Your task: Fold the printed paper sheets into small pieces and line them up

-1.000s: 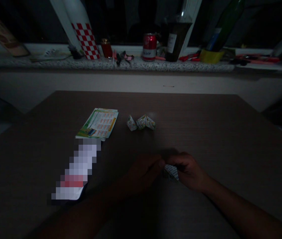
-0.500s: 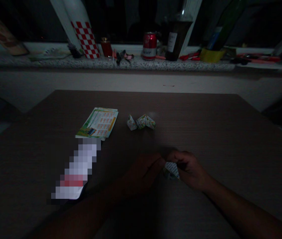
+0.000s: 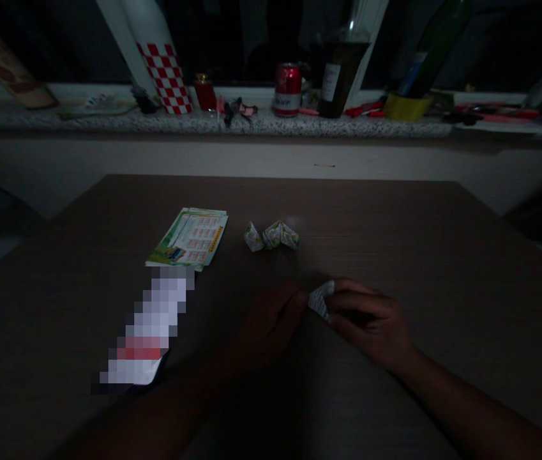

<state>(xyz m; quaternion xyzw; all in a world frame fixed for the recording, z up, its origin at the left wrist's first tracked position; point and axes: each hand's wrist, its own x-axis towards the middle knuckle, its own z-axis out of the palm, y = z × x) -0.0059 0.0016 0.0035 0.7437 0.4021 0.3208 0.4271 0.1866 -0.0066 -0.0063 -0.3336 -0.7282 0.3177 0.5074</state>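
Note:
A small folded piece of printed paper (image 3: 320, 300) is held between my two hands above the table. My right hand (image 3: 371, 319) pinches its right side with thumb and fingers. At the left corner of the paper, the fingertips of my left hand (image 3: 278, 316) are pressed together on it; dim light hides some of their detail. Beyond my hands lie several folded paper pieces (image 3: 273, 235) with green and white print. A stack of printed leaflets (image 3: 191, 237) rests to their left.
Nearer on the left lies a phone (image 3: 143, 332) with a blurred-out screen. The brown table (image 3: 371, 217) reaches back to a wall. On the stone windowsill (image 3: 261, 126) stand a red can (image 3: 287, 89), a checkered bottle (image 3: 168, 76), a dark bottle (image 3: 340, 80) and a yellow holder (image 3: 407, 107).
The folded paper has turned and risen slightly, showing more of its printed face. My right hand has shifted a little right, my left a little left. The things on the table stay put.

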